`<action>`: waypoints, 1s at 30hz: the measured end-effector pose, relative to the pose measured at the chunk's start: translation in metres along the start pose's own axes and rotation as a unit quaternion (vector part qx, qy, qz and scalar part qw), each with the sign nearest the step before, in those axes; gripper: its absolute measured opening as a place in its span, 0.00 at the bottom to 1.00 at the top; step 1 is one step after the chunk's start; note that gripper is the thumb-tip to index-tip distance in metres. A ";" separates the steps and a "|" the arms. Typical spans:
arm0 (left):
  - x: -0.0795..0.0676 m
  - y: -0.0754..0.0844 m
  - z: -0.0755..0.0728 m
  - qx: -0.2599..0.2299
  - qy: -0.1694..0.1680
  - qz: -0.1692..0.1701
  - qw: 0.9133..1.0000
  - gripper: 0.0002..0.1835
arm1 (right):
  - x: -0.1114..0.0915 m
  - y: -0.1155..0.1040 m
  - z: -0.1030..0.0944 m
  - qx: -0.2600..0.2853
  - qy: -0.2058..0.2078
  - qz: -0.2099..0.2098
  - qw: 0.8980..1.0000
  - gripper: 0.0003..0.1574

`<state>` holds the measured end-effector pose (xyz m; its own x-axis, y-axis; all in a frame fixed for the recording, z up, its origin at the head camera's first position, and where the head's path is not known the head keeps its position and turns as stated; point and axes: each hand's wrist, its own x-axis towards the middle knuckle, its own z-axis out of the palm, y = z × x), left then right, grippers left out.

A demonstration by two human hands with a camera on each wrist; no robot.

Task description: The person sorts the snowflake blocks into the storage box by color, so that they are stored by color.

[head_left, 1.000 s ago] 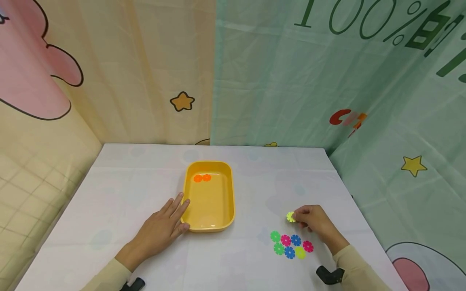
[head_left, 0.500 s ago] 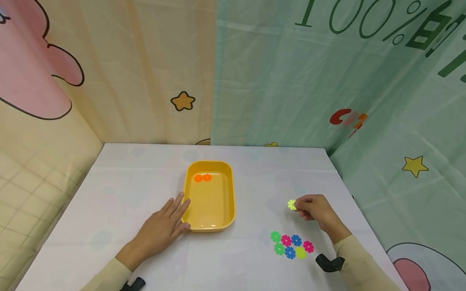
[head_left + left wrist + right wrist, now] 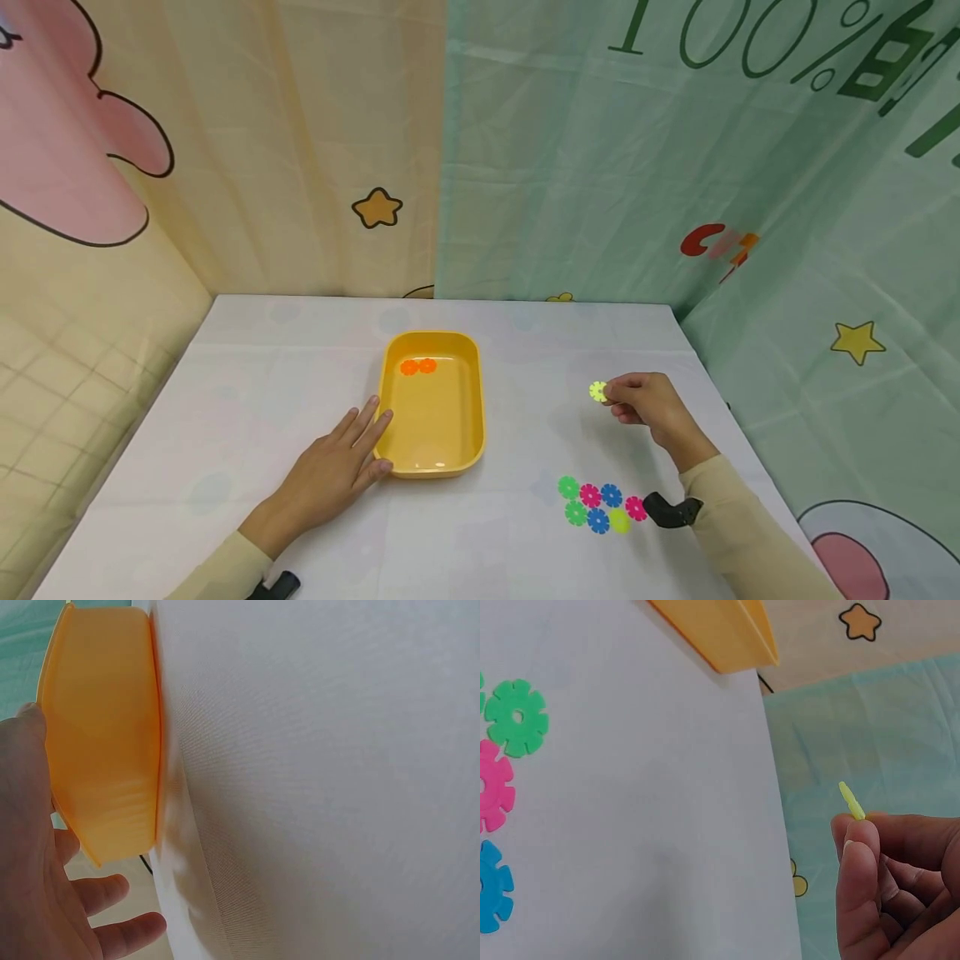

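My right hand (image 3: pixel 648 407) pinches a yellow snowflake disc (image 3: pixel 597 391) between thumb and fingertips, raised over the right side of the table. In the right wrist view the same yellow disc (image 3: pixel 852 801) shows edge-on. My left hand (image 3: pixel 330 475) lies with fingers spread against the left rim of a yellow tray (image 3: pixel 480 417). The left wrist view has the left hand (image 3: pixel 37 847) touching the rim of the tray (image 3: pixel 105 735) with straight fingers. Two orange discs (image 3: pixel 417 367) lie side by side at the tray's far end.
Right of the tray, several loose discs lie grouped on the white table (image 3: pixel 495 550): green (image 3: pixel 568 487), pink (image 3: pixel 590 495), blue (image 3: pixel 597 521) and yellow (image 3: pixel 619 521). A black wrist mount (image 3: pixel 671 510) juts from the right sleeve. Printed curtains (image 3: pixel 555 183) hang behind the table.
My right hand has moved away from the loose discs toward the table's far side, carrying the yellow disc. The left hand and the tray stay put.
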<state>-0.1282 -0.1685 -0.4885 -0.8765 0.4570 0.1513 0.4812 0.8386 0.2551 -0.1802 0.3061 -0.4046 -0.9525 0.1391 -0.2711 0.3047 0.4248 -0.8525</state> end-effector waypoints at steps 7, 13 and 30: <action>0.000 0.000 0.000 0.002 -0.004 -0.002 1.000 0.39 | 0.006 -0.011 0.008 0.015 -0.007 -0.002 1.000 0.23; -0.001 0.000 -0.002 0.003 -0.005 -0.003 1.000 0.39 | 0.013 -0.021 0.014 0.034 -0.012 0.000 0.999 0.23; 0.000 0.002 -0.003 -0.001 -0.005 -0.002 1.000 0.39 | 0.037 -0.058 0.044 0.104 -0.033 -0.018 0.994 0.22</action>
<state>-0.1270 -0.1678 -0.4850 -0.8788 0.4558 0.1414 0.4772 0.8402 0.2576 -0.2332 0.2475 -0.3844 -0.9632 0.0660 -0.2607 0.2689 0.2327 -0.9346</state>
